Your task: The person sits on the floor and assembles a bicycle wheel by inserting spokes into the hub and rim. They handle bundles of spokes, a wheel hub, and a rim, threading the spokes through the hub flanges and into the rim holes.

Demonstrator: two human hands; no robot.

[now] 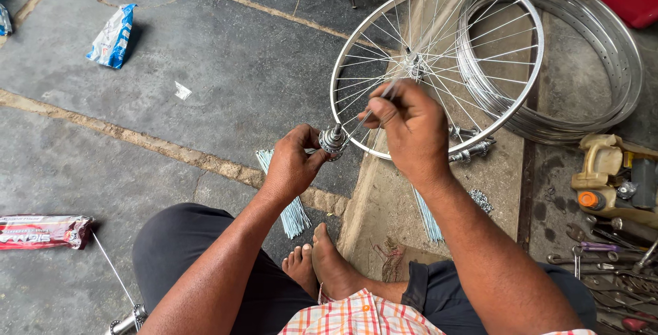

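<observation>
Above the stone floor (205, 67), lacing a hub.
Left hand (293, 163) grips the wheel hub (333, 140); right hand (409, 128) pinches a spoke (367, 114).

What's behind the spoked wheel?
Behind the spoked wheel lies a stack of bare rims, seen through its spokes. The wheel covers their left edge; the right hand hides the wheel's lower rim.

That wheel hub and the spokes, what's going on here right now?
A person sitting on the stone floor holds a small metal wheel hub in the left hand. The right hand pinches a thin spoke at the hub's flange. A spoked wheel lies just beyond the hands, next to a stack of bare rims. Loose spokes lie by the bare feet, with tools to the right.
</observation>
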